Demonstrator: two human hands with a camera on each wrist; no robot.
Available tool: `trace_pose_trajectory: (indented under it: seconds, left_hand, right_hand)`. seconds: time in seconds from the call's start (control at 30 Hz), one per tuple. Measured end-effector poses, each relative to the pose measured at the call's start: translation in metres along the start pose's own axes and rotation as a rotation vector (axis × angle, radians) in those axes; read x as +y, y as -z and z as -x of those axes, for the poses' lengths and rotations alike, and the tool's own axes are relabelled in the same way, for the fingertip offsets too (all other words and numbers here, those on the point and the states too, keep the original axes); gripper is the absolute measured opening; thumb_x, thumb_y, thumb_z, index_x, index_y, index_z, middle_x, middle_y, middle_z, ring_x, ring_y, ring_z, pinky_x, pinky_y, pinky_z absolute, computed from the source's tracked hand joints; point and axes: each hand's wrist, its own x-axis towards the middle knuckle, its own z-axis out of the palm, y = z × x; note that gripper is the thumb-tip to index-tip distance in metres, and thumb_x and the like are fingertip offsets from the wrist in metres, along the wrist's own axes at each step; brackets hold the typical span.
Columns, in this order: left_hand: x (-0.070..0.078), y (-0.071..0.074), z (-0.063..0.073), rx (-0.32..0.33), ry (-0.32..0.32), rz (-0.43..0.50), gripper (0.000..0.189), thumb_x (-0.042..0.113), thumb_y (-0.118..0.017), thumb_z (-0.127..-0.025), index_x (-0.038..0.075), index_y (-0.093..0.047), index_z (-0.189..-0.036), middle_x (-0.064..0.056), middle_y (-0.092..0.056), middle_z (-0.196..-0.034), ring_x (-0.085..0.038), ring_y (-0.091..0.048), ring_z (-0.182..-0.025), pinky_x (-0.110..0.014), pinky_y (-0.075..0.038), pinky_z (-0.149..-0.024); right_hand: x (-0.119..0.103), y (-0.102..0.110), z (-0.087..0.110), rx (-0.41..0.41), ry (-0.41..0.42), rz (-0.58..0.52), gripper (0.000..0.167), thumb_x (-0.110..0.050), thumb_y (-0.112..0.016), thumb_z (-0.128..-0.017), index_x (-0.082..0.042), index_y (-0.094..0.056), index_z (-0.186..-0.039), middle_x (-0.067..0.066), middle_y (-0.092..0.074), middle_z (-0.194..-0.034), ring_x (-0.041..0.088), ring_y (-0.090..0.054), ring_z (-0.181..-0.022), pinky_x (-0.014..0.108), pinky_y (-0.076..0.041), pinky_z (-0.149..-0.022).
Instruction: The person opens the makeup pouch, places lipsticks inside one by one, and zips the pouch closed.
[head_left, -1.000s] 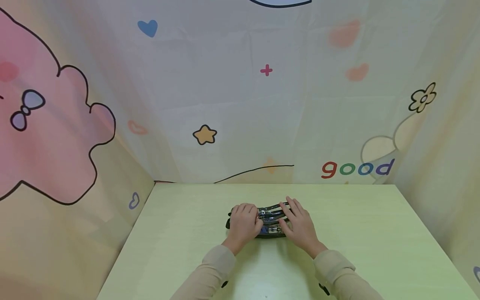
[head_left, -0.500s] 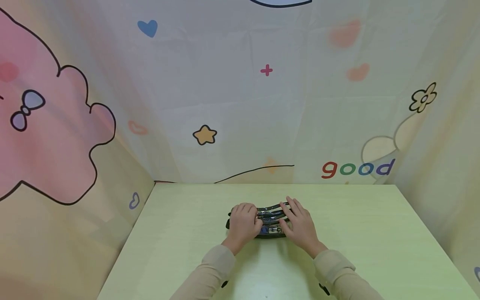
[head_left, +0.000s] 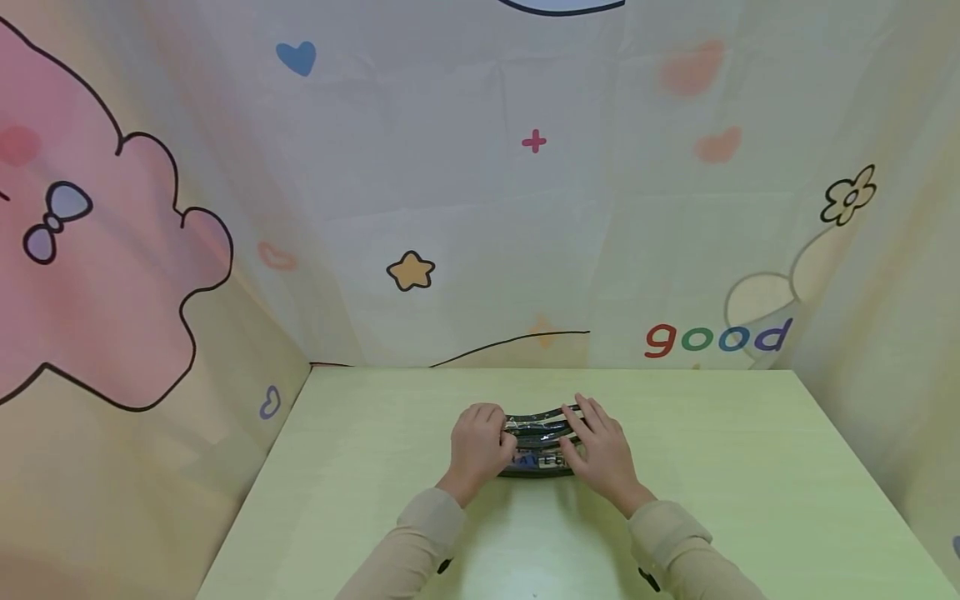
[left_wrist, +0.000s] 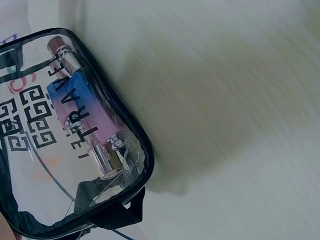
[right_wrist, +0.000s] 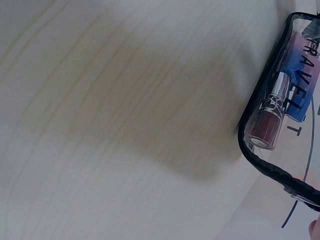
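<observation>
A clear cosmetic bag (head_left: 536, 459) with black trim and the word TRAVEL on it is on the table, between the two hands in the head view. Through its plastic show a blue and pink item (left_wrist: 90, 107) and a tube with a silver band and dark base (right_wrist: 270, 117). My left hand (head_left: 476, 446) holds the bag's left end with curled fingers, hiding that end. At the other end, my right hand (head_left: 603, 446) grips the bag with its thumb in front and fingers spread over the top. A black side tab (left_wrist: 120, 215) appears in the left wrist view.
The pale wooden table (head_left: 360, 467) extends around the bag. Behind it hangs a printed curtain (head_left: 480, 208) with stars, hearts and the word good, and more printed cloth borders both sides.
My left hand has shifted slightly left, covering the bag's left end and uncovering more of the printed word. My right hand stays nearly in place.
</observation>
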Motion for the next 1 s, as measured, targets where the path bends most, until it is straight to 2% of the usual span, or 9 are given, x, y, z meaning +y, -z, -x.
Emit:
trace_pose_trajectory:
  seconds: [0.17, 0.4, 0.5, 0.63, 0.73, 1.0]
  left_hand:
    - [0.000, 0.002, 0.000, -0.015, 0.020, 0.020, 0.011, 0.014, -0.052, -0.064, 0.015, -0.043, -0.059, 0.002, -0.060, -0.075, -0.015, -0.058, -0.081, -0.027, -0.047, -0.075]
    - [-0.004, 0.003, 0.002, -0.052, 0.134, 0.077, 0.017, 0.013, -0.052, -0.064, 0.016, -0.037, -0.058, 0.003, -0.057, -0.074, -0.014, -0.056, -0.080, -0.025, -0.044, -0.066]
    - [-0.007, 0.004, 0.003, -0.065, 0.163, 0.090, 0.018, 0.012, -0.052, -0.064, 0.016, -0.036, -0.058, 0.003, -0.058, -0.077, -0.015, -0.057, -0.081, -0.025, -0.044, -0.065]
    - [-0.011, 0.005, 0.004, -0.064, 0.160, 0.080, 0.017, 0.012, -0.052, -0.065, 0.017, -0.037, -0.058, 0.003, -0.058, -0.075, -0.015, -0.057, -0.081, -0.028, -0.046, -0.073]
    - [-0.013, 0.005, 0.005, -0.034, 0.154, 0.078, 0.015, 0.013, -0.052, -0.064, 0.016, -0.039, -0.057, 0.002, -0.060, -0.075, -0.015, -0.057, -0.079, -0.030, -0.047, -0.076]
    - [-0.021, 0.007, 0.009, -0.003, 0.178, 0.073, 0.014, 0.012, -0.052, -0.063, 0.016, -0.040, -0.057, 0.002, -0.062, -0.082, -0.014, -0.056, -0.076, -0.026, -0.044, -0.063]
  right_hand:
    - [0.000, -0.002, 0.000, 0.014, 0.009, 0.003, 0.047, -0.030, -0.051, -0.081, -0.008, -0.053, -0.123, 0.017, -0.045, -0.131, 0.036, -0.042, -0.119, 0.052, -0.038, -0.087]
    - [0.001, -0.002, 0.000, 0.002, 0.002, 0.003, 0.048, -0.029, -0.052, -0.080, -0.009, -0.053, -0.124, 0.017, -0.045, -0.131, 0.036, -0.041, -0.119, 0.052, -0.037, -0.087]
    - [0.001, -0.002, 0.000, -0.012, -0.010, 0.003, 0.049, -0.028, -0.052, -0.080, -0.009, -0.052, -0.125, 0.017, -0.044, -0.132, 0.035, -0.041, -0.120, 0.052, -0.037, -0.088]
    - [0.001, -0.001, 0.000, -0.025, -0.019, 0.002, 0.049, -0.027, -0.053, -0.079, -0.009, -0.051, -0.125, 0.017, -0.043, -0.133, 0.035, -0.040, -0.121, 0.052, -0.036, -0.089]
    - [0.000, -0.001, 0.000, -0.030, -0.018, 0.007, 0.049, -0.027, -0.054, -0.079, -0.010, -0.051, -0.125, 0.017, -0.043, -0.133, 0.035, -0.040, -0.121, 0.052, -0.036, -0.089]
    - [0.000, -0.001, -0.001, -0.027, -0.017, 0.010, 0.050, -0.027, -0.054, -0.079, -0.010, -0.051, -0.125, 0.017, -0.044, -0.132, 0.035, -0.040, -0.121, 0.052, -0.036, -0.089]
